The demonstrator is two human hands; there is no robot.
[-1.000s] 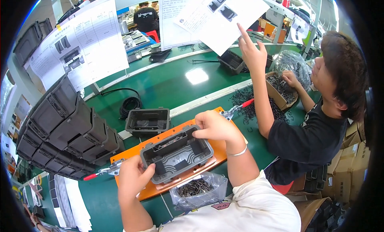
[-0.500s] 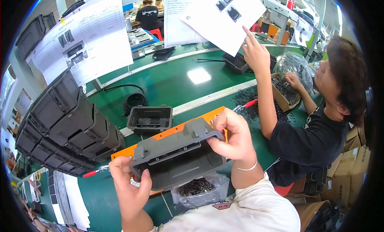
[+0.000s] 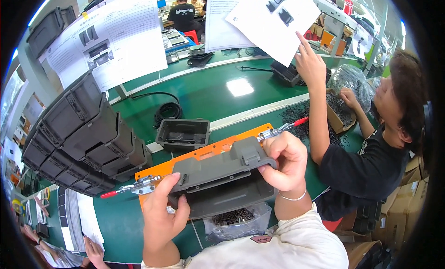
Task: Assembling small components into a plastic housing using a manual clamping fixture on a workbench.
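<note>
I hold a grey plastic box housing point(image 3: 222, 178) up in front of me, tilted so its side wall and latch face me. My left hand point(image 3: 162, 215) grips its lower left corner and my right hand point(image 3: 285, 160) grips its upper right end by the latch. Under it lies an orange fixture plate point(image 3: 204, 153) with red-handled toggle clamps point(image 3: 132, 188) on the green table. A clear bag of dark screws point(image 3: 236, 220) lies just below the housing.
Another grey housing point(image 3: 183, 132) sits open on the belt behind the plate. A stack of grey housings point(image 3: 79, 134) stands at the left. At the right, a co-worker's hand point(image 3: 310, 60) touches a hanging paper sheet point(image 3: 273, 18); boxes of black parts point(image 3: 336, 111) lie there.
The housing was lifted off the orange plate and turned from open side up to side wall facing me. The co-worker's raised hand stayed at the hanging sheet.
</note>
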